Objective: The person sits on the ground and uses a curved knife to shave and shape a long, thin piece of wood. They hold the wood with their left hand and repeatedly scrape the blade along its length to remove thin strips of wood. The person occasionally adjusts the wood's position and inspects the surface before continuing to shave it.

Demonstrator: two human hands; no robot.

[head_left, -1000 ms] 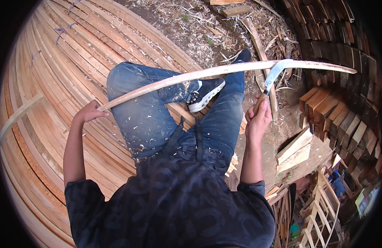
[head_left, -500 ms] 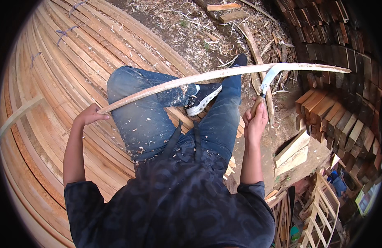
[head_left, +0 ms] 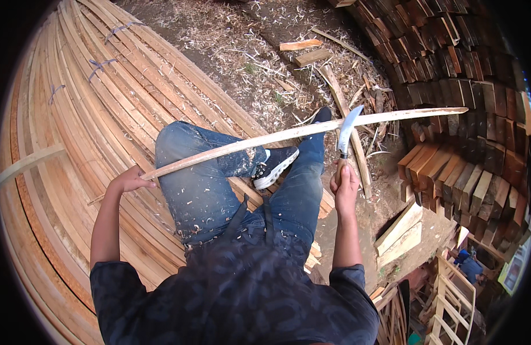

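Observation:
A long, pale wooden strip (head_left: 236, 146) crosses over my thighs and reaches out to the right. Its near-left end is gripped by my left hand (head_left: 132, 179), beside my raised knee. My right hand (head_left: 344, 185) is closed round the wooden handle of a curved-blade knife (head_left: 347, 131). The blade points away from me and overlaps the strip right of its middle; whether its edge touches the wood I cannot tell. Small shavings cling to my jeans (head_left: 190, 195).
Long planks (head_left: 104, 144), some tied with cords, spread under me and to the left. Stacked wood pieces (head_left: 449, 172) rise on the right. Shavings and offcuts litter the ground (head_left: 236, 40) ahead. A slatted wooden frame (head_left: 452, 302) stands at the lower right.
The knife has shifted left along the strip, and its blade now stands more upright. The strip's far right end appears lower. My left hand keeps its hold; the whole view has tilted slightly.

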